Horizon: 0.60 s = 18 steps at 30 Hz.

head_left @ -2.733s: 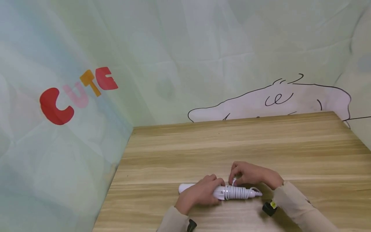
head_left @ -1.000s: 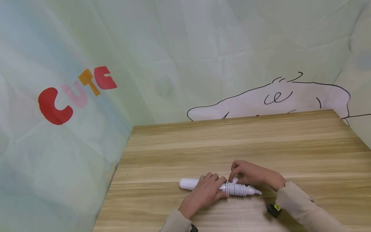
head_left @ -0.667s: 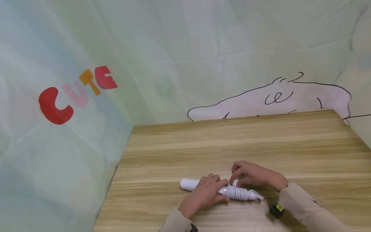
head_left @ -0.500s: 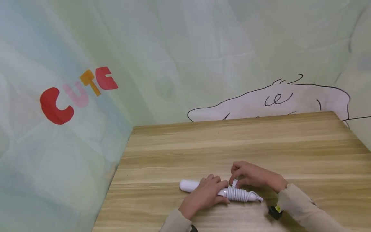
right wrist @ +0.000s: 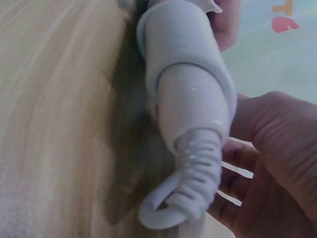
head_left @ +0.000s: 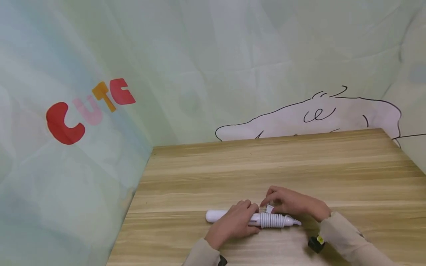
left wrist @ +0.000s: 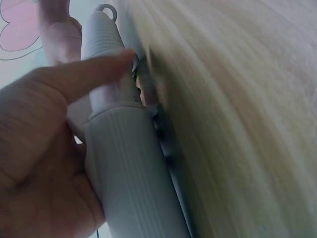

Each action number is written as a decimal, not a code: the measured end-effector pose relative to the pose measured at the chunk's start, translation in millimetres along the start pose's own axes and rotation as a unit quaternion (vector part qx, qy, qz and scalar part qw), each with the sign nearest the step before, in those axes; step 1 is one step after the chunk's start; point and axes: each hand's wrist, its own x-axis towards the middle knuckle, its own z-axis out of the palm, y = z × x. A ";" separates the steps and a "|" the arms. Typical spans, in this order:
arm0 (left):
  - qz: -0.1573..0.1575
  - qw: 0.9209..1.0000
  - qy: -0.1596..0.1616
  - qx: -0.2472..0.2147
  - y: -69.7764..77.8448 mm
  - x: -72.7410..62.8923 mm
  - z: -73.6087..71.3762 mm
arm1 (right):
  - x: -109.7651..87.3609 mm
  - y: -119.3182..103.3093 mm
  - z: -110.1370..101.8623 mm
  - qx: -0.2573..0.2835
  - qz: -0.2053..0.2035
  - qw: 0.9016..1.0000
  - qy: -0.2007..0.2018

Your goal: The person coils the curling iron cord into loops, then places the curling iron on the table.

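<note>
A white hair straightener [head_left: 216, 215] lies sideways close over the table, its cord [head_left: 273, 220] wound in tight coils around the handle end. My left hand [head_left: 233, 220] grips its middle from the near side, thumb along the front edge, fingers over the top. In the left wrist view the ridged body [left wrist: 131, 173] runs past the thumb. My right hand [head_left: 291, 202] is at the far side of the coils, fingers loosely spread around the white plug [head_left: 269, 209] sticking up there. The right wrist view shows the cord's ribbed sleeve [right wrist: 198, 173] with the right fingers behind it.
The wood-grain table [head_left: 186, 177] reaches back to a printed cloth backdrop [head_left: 186, 74] with a cartoon figure and coloured letters. A dark wrist device [head_left: 316, 244] hangs below the right sleeve, and another [head_left: 222, 261] sits at the left wrist.
The right index finger has moved off the plug toward the left, leaving the plug more exposed. The straightener has tilted slightly, its cord end rising a little. The left hand has kept its grip.
</note>
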 end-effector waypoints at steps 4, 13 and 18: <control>0.002 0.999 0.009 0.032 1.0 2.0 0.5 | -0.2 -1.8 -3.4 0.022 0.018 1.000 -0.005; 0.001 0.998 0.013 0.054 2.4 2.7 1.4 | -0.1 -1.4 -5.0 0.022 0.028 0.999 -0.008; -0.002 0.998 0.014 0.063 3.6 1.8 0.6 | -0.3 -1.0 -4.4 0.026 0.029 0.999 -0.010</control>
